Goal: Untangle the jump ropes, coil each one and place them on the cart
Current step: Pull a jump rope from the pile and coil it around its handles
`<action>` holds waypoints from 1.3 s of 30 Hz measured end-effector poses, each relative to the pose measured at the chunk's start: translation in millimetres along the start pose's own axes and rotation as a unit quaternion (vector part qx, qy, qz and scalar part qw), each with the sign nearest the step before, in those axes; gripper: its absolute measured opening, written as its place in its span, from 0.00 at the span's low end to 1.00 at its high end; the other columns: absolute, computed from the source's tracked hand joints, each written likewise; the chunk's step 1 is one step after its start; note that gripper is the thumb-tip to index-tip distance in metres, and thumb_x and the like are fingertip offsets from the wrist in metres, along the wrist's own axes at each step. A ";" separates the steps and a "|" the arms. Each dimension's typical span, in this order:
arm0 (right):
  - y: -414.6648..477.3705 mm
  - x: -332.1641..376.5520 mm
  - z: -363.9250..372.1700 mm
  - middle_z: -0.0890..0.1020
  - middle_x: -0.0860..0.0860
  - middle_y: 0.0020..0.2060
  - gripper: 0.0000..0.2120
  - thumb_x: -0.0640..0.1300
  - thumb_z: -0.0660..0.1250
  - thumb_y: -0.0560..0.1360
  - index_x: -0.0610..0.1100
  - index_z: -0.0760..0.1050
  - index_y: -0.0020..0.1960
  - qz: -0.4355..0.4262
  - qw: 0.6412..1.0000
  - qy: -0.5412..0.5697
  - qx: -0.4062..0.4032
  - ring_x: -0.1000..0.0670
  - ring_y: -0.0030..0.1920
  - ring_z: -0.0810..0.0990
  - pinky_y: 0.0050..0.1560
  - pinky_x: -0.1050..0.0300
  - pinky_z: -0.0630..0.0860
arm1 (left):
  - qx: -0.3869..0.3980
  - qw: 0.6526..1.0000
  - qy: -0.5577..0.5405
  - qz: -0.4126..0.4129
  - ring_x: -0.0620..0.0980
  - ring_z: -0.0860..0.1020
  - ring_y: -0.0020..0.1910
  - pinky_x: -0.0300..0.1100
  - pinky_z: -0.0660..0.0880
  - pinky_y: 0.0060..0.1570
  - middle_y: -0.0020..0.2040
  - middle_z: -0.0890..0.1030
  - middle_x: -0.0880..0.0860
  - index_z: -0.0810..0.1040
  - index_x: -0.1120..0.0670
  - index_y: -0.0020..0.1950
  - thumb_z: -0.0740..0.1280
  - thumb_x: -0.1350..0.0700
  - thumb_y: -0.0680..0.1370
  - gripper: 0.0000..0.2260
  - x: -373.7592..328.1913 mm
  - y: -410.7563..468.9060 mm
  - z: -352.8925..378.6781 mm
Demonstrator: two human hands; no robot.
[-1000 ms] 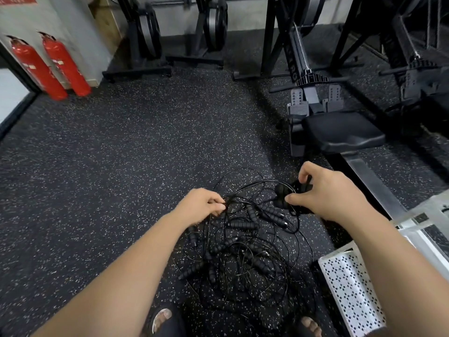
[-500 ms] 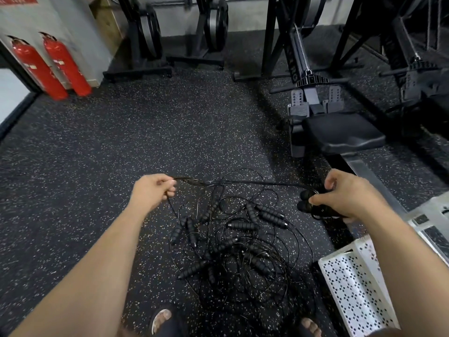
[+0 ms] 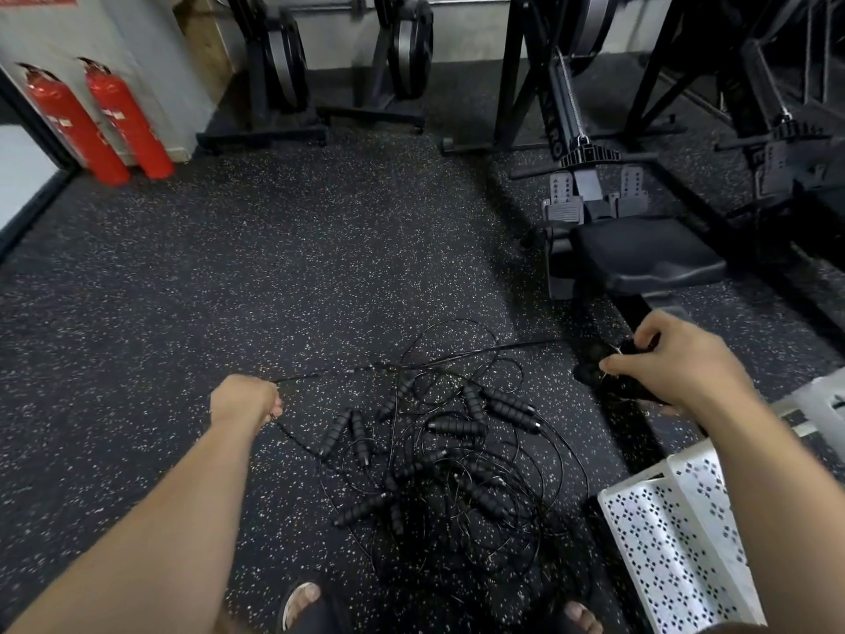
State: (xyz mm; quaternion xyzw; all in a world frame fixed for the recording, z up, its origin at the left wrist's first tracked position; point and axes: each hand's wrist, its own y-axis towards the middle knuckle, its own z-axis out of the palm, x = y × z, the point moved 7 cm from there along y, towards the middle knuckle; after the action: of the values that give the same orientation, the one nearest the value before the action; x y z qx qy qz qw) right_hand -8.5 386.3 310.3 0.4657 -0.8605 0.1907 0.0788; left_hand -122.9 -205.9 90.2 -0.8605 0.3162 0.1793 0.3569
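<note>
A tangle of black jump ropes (image 3: 457, 455) with ribbed foam handles lies on the speckled floor in front of my feet. My left hand (image 3: 244, 400) grips a thin black cord at the pile's left side. My right hand (image 3: 676, 359) holds a pair of black handles (image 3: 599, 368) to the right of the pile. One cord (image 3: 411, 366) runs stretched above the heap from hand to hand. A white perforated cart (image 3: 672, 542) stands at the lower right, under my right forearm.
A rowing machine with a black seat (image 3: 640, 253) sits just beyond my right hand. More black gym machines (image 3: 398, 57) line the back wall. Two red fire extinguishers (image 3: 96, 121) stand at the far left. My sandalled feet (image 3: 302, 606) are at the bottom edge.
My hands have moved apart, the left one to the left and the right one to the right. The cord between them has been drawn out of the pile and stretched.
</note>
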 end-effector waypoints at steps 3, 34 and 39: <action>-6.7 11.2 -6.3 0.80 0.53 0.42 0.21 0.61 0.80 0.72 0.51 0.74 0.52 -0.034 0.999 -0.005 -0.012 0.49 0.34 0.82 0.35 0.55 0.74 | 0.035 0.990 0.136 0.006 0.52 0.84 0.39 0.51 0.84 0.58 0.40 0.89 0.56 0.87 0.62 0.49 0.71 0.58 0.82 0.09 -2.8 -11.0 12.8; -88.2 101.4 31.3 0.88 0.46 0.58 0.37 0.44 0.88 0.67 0.56 0.73 0.70 -0.288 0.836 0.283 0.371 0.37 0.54 0.87 0.55 0.28 0.84 | 0.480 0.790 -0.124 0.362 0.46 0.78 0.40 0.43 0.75 0.44 0.42 0.82 0.48 0.84 0.49 0.46 0.71 0.53 0.84 0.08 -169.8 -304.7 85.2; -84.9 104.5 13.4 0.88 0.50 0.52 0.30 0.38 0.82 0.67 0.48 0.80 0.67 -0.276 0.827 0.389 0.297 0.54 0.44 0.87 0.39 0.64 0.81 | 0.468 0.810 -0.103 0.340 0.45 0.68 0.33 0.43 0.64 0.41 0.34 0.73 0.53 0.75 0.54 0.43 0.57 0.68 0.86 0.16 -156.3 -304.4 97.2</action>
State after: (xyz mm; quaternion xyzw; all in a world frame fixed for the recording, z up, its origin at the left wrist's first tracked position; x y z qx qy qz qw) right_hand 4.8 258.4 352.4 0.5721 -0.4957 0.5728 0.3145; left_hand -41.4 95.9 260.0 -0.4040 0.5955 0.2068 0.6629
